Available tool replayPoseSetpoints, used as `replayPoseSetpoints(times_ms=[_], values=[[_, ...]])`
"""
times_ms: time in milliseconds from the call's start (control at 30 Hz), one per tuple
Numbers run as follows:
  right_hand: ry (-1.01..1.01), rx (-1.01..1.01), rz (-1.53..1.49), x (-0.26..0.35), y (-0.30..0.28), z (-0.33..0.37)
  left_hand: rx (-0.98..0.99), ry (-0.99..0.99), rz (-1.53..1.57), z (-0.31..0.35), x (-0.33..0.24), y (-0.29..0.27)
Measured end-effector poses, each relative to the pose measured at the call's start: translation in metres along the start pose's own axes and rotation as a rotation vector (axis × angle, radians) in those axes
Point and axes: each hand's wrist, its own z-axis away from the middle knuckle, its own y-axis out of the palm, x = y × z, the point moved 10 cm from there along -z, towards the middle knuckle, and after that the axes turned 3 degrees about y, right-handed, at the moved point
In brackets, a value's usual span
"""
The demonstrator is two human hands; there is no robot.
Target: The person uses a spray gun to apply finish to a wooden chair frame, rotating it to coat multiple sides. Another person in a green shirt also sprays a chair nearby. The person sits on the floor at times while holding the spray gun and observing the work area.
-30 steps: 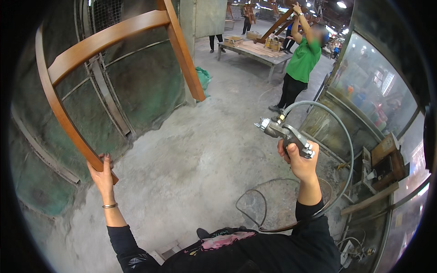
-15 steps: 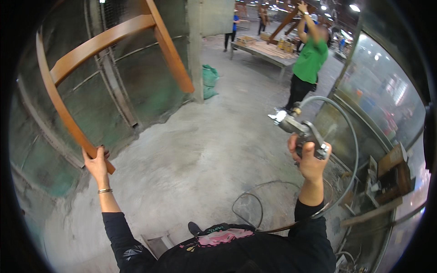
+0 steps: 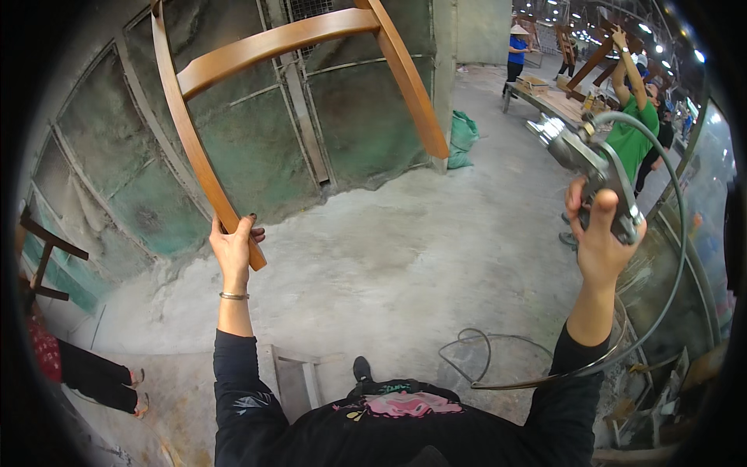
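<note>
My left hand (image 3: 232,251) is closed round the lower end of one leg of a brown wooden chair frame (image 3: 276,43). The frame is held up at the upper left: two long legs joined by a curved crosspiece, with its top cut off by the picture's edge. Raised on the right, my right hand (image 3: 603,233) grips a metal spray gun (image 3: 580,154), fingers wrapped round its handle. The gun's nozzle points up and to the left, apart from the wood. A grey hose (image 3: 680,233) loops from the gun down past my right forearm.
Stained green filter panels (image 3: 233,156) line the far left wall. A green sack (image 3: 462,140) stands by the post. A person in green (image 3: 632,136) lifts wooden furniture beside a worktable (image 3: 537,97). Another person's legs (image 3: 97,373) show at lower left. Hose coils lie on the concrete floor (image 3: 373,257).
The view has turned left, so the chair frame and both hands appear farther right. The spray gun now sits higher in the picture. Both hands keep their hold.
</note>
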Motion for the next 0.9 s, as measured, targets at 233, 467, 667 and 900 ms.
replayPoseSetpoints(times_ms=[233, 467, 667, 900], values=[[-0.004, -0.047, 0.329, -0.032, 0.021, -0.058, 0.029, -0.03, -0.001, 0.0, -0.019, 0.006], [-0.092, 0.199, 0.057, -0.028, 0.079, -0.053, 0.024, -0.055, 0.033, 0.007, -0.04, 0.015], [-0.296, 0.42, -0.104, -0.017, 0.108, -0.041, 0.054, -0.096, 0.04, 0.019, -0.082, 0.037], [-0.067, 0.21, -0.388, -0.1, 0.083, -0.01, 0.069, -0.21, -0.034, 0.036, -0.122, 0.056]])
